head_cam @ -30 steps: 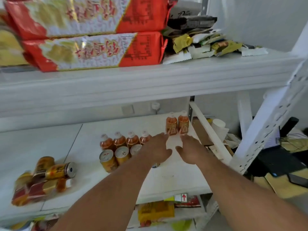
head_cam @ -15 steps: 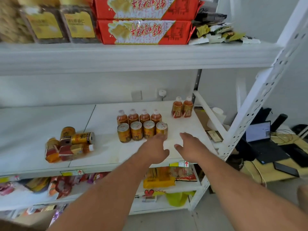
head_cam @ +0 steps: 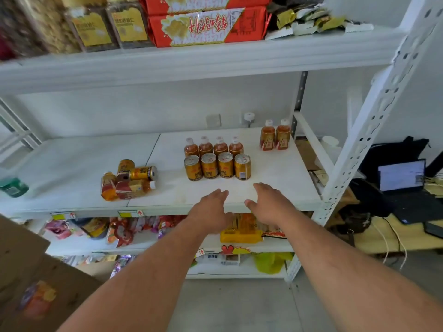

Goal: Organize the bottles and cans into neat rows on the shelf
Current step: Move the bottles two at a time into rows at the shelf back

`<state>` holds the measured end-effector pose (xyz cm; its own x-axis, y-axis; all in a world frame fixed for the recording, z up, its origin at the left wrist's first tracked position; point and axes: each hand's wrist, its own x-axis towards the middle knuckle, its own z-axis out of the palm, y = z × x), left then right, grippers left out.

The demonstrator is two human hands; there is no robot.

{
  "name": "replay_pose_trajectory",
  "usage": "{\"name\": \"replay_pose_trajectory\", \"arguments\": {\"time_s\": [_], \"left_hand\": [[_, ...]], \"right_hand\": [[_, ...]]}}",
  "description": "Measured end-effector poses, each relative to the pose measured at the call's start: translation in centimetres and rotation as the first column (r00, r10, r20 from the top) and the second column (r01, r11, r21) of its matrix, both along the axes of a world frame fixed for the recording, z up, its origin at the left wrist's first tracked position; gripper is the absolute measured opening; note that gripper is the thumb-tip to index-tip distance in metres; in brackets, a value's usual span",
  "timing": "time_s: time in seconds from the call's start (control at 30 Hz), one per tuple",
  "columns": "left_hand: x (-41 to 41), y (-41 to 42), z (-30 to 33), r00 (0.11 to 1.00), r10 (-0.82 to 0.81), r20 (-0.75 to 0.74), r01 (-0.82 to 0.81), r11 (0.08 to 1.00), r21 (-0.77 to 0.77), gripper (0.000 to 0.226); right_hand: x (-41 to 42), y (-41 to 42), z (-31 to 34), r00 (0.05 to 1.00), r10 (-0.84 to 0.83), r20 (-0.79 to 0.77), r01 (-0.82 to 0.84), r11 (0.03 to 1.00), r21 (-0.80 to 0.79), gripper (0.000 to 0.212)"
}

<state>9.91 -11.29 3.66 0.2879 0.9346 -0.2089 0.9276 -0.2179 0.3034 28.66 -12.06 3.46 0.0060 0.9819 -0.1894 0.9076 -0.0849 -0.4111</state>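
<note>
Both hands reach out empty, fingers loose: my left hand (head_cam: pixel 211 208) and right hand (head_cam: pixel 271 204) hover at the front edge of the smooth white shelf (head_cam: pixel 72 168). Four gold metal cans (head_cam: pixel 217 166) stand in a row before four amber plastic bottles (head_cam: pixel 213 147). Two bottles (head_cam: pixel 275 138) stand apart at the right; a toppled heap (head_cam: pixel 128 179) lies left.

Bright, even daylight, perhaps from right; soft shadows; wide-angle bending at edges; left edge blurred.
</note>
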Motion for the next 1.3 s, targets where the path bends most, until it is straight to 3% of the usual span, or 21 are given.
{"name": "replay_pose_trajectory", "arguments": {"time_s": [0.3, 0.67, 0.83, 0.97, 1.17, 1.3], "left_hand": [[-4.1, 2.1, 0.6, 0.998, 0.037, 0.050, -0.041, 0.997, 0.069, 0.075], [-9.3, 10.1, 1.4, 0.989, -0.057, 0.140, 0.043, 0.994, 0.100, 0.071], [-9.3, 13.4, 2.4, 0.967, -0.115, 0.226, 0.095, 0.991, 0.098, 0.055], [-8.1, 16.7, 3.4, 0.947, -0.171, 0.273, 0.137, 0.981, 0.140, 0.060], [-5.6, 22.5, 3.8, 0.978, -0.165, 0.130, 0.137, 0.971, 0.195, 0.087], [-3.8, 25.6, 3.1, 0.987, -0.147, 0.071, 0.131, 0.972, 0.194, 0.092]], "right_hand": [[-3.8, 2.6, 1.1, 1.000, -0.024, -0.001, 0.024, 0.999, 0.042, 0.072], [-7.9, 8.1, 2.3, 0.989, -0.149, -0.007, 0.149, 0.986, 0.079, 0.061], [-8.2, 10.4, 2.7, 0.977, -0.211, -0.016, 0.211, 0.971, 0.108, 0.062], [-7.2, 12.8, 2.8, 0.969, -0.247, -0.026, 0.248, 0.963, 0.101, 0.058], [-4.8, 16.8, 2.8, 0.969, -0.230, -0.088, 0.239, 0.965, 0.113, 0.062], [-3.2, 19.6, 2.6, 0.973, -0.203, -0.106, 0.209, 0.976, 0.057, 0.068]]}}
